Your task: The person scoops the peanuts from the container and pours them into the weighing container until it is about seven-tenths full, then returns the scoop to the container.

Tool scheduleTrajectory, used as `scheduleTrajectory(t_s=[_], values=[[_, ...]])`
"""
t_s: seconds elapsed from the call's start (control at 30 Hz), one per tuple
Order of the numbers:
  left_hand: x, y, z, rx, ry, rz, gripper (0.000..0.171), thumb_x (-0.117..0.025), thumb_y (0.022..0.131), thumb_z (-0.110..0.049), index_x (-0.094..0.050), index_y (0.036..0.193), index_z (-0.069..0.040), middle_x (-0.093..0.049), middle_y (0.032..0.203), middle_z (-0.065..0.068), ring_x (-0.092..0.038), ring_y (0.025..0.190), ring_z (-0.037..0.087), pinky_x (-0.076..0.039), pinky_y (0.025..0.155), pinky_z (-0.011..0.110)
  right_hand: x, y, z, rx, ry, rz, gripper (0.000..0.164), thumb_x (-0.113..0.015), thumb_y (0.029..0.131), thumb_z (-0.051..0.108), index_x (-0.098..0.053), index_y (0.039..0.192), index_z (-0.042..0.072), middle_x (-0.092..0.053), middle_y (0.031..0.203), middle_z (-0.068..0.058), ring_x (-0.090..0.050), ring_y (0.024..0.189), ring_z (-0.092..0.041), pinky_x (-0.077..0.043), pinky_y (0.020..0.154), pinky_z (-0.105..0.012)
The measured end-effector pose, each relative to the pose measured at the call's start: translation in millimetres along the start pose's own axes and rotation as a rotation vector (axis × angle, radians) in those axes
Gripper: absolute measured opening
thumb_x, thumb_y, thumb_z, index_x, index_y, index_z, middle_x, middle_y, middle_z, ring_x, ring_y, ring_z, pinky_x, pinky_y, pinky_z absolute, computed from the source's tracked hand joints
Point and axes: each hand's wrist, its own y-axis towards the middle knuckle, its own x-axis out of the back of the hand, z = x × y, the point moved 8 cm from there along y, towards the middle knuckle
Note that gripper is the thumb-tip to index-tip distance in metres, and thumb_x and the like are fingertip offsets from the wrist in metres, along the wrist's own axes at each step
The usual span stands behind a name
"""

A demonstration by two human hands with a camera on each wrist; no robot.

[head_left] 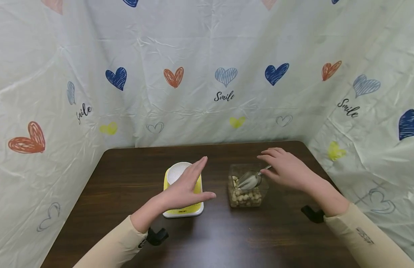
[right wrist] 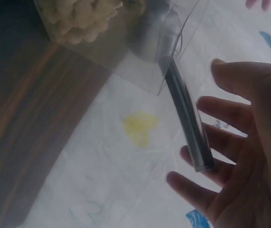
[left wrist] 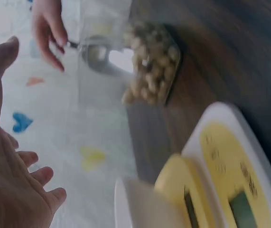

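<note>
A clear square tub (head_left: 232,194) holds pale nuts (head_left: 245,199), with a metal scoop (head_left: 250,181) lying in it. The scoop's handle (right wrist: 187,118) leans out over the rim toward my right hand (head_left: 287,167). Around that handle the right fingers are spread and the thumb stands apart, not closed on it. My left hand (head_left: 185,186) hovers over a yellow-and-white kitchen scale (head_left: 183,213), its fingers straight and the thumb held out, gripping nothing. On the scale sits a white bowl (head_left: 177,171), partly hidden behind the left fingers in the head view.
The dark wooden table (head_left: 133,186) carries the scale left of the tub. A white curtain (head_left: 193,44) printed with hearts hangs behind the table and along both sides. Black straps sit at both wrists (head_left: 156,236).
</note>
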Motion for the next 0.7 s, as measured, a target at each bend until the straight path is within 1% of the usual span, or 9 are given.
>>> scheduleTrajectory(t_s=[0.1, 0.2, 0.33, 0.4, 0.47, 0.63, 0.7], values=[[-14.9, 12.1, -6.0, -0.009, -0.028, 0.024, 0.113, -0.067, 0.087, -0.071, 0.002, 0.165, -0.027, -0.005, 0.17, -0.008, -0.009, 0.155, 0.016, -0.021, 0.121, 0.048, -3, 2, 2, -0.01, -0.008, 0.033, 0.05, -0.073, 0.097, 0.032, -0.062, 0.138, 0.005, -0.057, 0.139, -0.016, -0.047, 0.132, -0.04, -0.044, 0.099, -0.058], [-29.2, 23.8, -7.9, 0.001, -0.069, 0.044, 0.118, -0.072, 0.084, -0.069, 0.004, 0.165, -0.029, -0.005, 0.17, -0.005, -0.011, 0.155, 0.019, -0.022, 0.12, 0.049, -7, 3, 2, -0.034, -0.002, 0.071, 0.047, -0.073, 0.097, 0.031, -0.064, 0.135, 0.004, -0.059, 0.136, -0.015, -0.048, 0.13, -0.04, -0.045, 0.098, -0.057], [-47.4, 38.2, -4.5, 0.06, -0.118, 0.076, 0.123, -0.079, 0.082, -0.062, 0.007, 0.164, -0.03, -0.008, 0.17, -0.002, -0.01, 0.155, 0.022, -0.02, 0.121, 0.051, -11, 4, 2, -0.05, 0.001, 0.099, 0.041, -0.072, 0.097, 0.029, -0.066, 0.13, 0.005, -0.061, 0.131, -0.013, -0.05, 0.127, -0.038, -0.047, 0.096, -0.055], [-55.2, 44.7, -1.4, 0.091, -0.142, 0.089, 0.125, -0.082, 0.081, -0.058, 0.007, 0.164, -0.03, -0.007, 0.17, -0.002, -0.009, 0.155, 0.024, -0.018, 0.121, 0.052, -12, 5, 4, -0.042, -0.006, 0.099, 0.037, -0.073, 0.097, 0.027, -0.068, 0.126, 0.005, -0.062, 0.126, -0.011, -0.052, 0.124, -0.037, -0.049, 0.092, -0.054], [-62.7, 50.9, 1.9, 0.119, -0.167, 0.092, 0.126, -0.084, 0.08, -0.056, 0.007, 0.164, -0.03, -0.008, 0.17, -0.001, -0.009, 0.155, 0.025, -0.019, 0.12, 0.053, -12, 6, 6, -0.027, -0.025, 0.098, 0.033, -0.076, 0.095, 0.026, -0.071, 0.121, 0.007, -0.064, 0.121, -0.009, -0.054, 0.119, -0.036, -0.05, 0.089, -0.052], [-78.3, 60.1, 8.6, 0.182, -0.234, 0.103, 0.127, -0.085, 0.079, -0.054, 0.005, 0.165, -0.031, -0.008, 0.17, 0.0, -0.009, 0.155, 0.027, -0.023, 0.119, 0.054, -15, 9, 10, 0.017, -0.095, 0.086, 0.026, -0.082, 0.089, 0.023, -0.074, 0.111, 0.01, -0.067, 0.106, -0.004, -0.059, 0.104, -0.031, -0.052, 0.082, -0.047], [-83.5, 62.7, 10.0, 0.196, -0.253, 0.105, 0.127, -0.086, 0.079, -0.053, 0.005, 0.165, -0.03, -0.009, 0.17, -0.001, -0.01, 0.155, 0.027, -0.024, 0.119, 0.054, -15, 10, 10, 0.026, -0.118, 0.079, 0.024, -0.083, 0.088, 0.022, -0.075, 0.108, 0.011, -0.066, 0.102, -0.003, -0.06, 0.099, -0.03, -0.052, 0.08, -0.046]])
